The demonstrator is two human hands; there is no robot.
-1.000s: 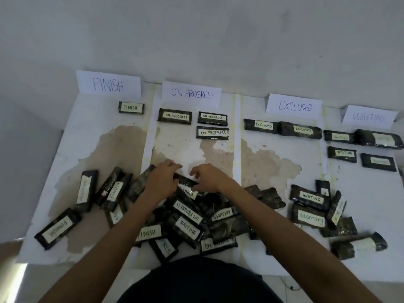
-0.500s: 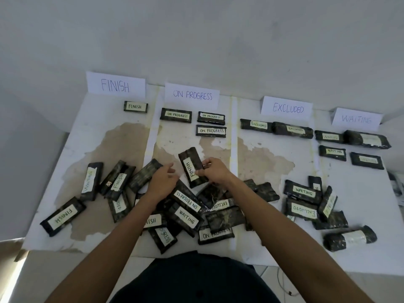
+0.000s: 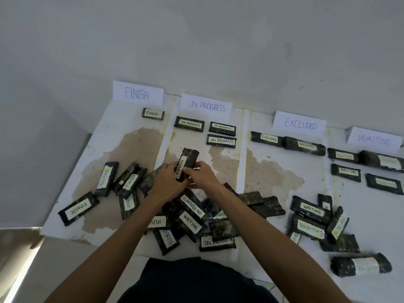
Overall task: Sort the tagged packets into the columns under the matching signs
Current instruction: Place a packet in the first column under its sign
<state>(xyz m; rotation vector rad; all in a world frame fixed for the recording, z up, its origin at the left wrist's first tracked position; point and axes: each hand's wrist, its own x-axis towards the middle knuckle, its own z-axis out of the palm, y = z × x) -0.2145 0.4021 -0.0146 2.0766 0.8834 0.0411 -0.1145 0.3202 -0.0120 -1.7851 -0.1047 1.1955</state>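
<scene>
- Both hands closed on one dark packet [image 3: 187, 163] tagged FINISH: left hand [image 3: 166, 184] wrapped round its lower left edge, right hand [image 3: 201, 176] pinching its lower right side, thumb across the face.
- Packet held upright and slightly tilted, tag reading bottom to top, upper half clear of the fingers, lifted above the heap.
- Hovering over the near part of the ON PROGRESS lane, not over its own lane; FINISH sign [image 3: 138, 93] up and to the left, with a single sorted FINISH packet [image 3: 153, 113] just below it.
- Risk: setting it down straight ahead would drop it under the ON PROGRESS sign [image 3: 206, 105], beside the three packets [image 3: 221, 141] already there, since that lane lies directly beyond the hands.
- Risk: a glossy wrapper held only at the lower end could pivot or slip during the handover to one hand.
- Risk: forearms low over the unsorted pile [image 3: 192, 217]; a leftward sweep could drag or flip packets there, hiding tags.
- Risk: loose packets at left [image 3: 131, 181] lie in the FINISH lane's near end; a low pass could knock them.
- Judged step: carrying the packet to the far left column, most of the heap not yet sorted.
</scene>
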